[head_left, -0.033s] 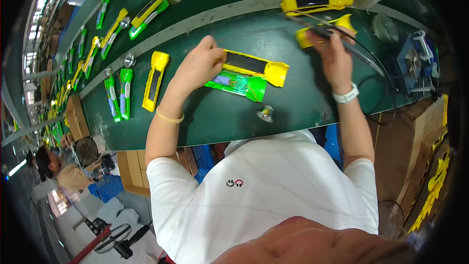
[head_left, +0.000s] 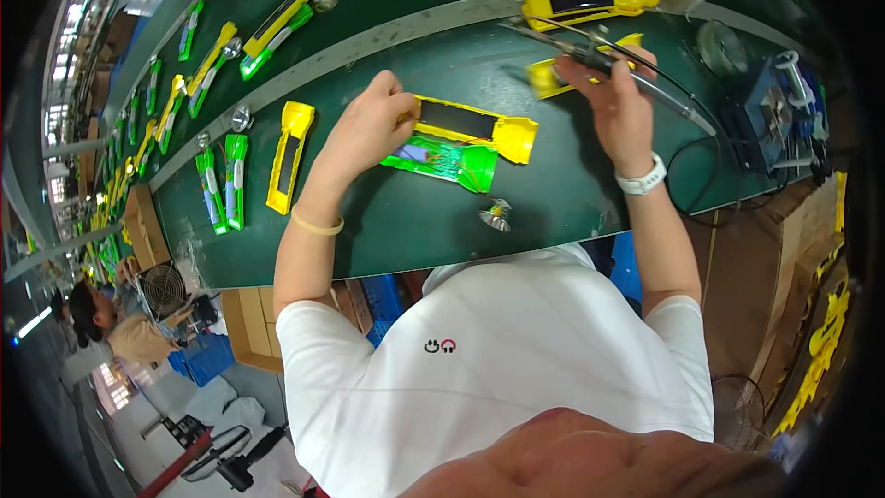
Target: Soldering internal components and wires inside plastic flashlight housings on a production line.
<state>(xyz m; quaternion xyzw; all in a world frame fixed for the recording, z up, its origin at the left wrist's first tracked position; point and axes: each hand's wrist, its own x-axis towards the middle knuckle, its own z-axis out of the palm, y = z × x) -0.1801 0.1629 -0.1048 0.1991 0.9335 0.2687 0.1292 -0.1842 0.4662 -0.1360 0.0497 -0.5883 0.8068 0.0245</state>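
My left hand [head_left: 373, 118] is closed in a pinch at the left end of a yellow flashlight casing half [head_left: 470, 122] with a dark panel. Against its near side lies a green half [head_left: 452, 161] with a circuit board, thin wires and a violet cell, its left end partly behind my hand. Wires lead to a silver lamp reflector [head_left: 496, 215] on the bench. My right hand [head_left: 622, 106] is closed round the dark handle of a soldering iron [head_left: 593, 57], tip pointing left. Another yellow casing half [head_left: 546, 80] is behind that hand, blurred; whether my fingers grip it is unclear.
A yellow casing half [head_left: 290, 157] and green halves [head_left: 236, 180] lie at left. More yellow casings [head_left: 590, 0] are stacked at the far right. A solder spool [head_left: 721, 48] and blue soldering station [head_left: 761, 120] stand at right, the cable trailing nearby. A person [head_left: 134, 323] sits far left.
My right hand has moved slightly left with the soldering iron, and the yellow casing half behind it has shifted left too. My left hand stays at the same casing end.
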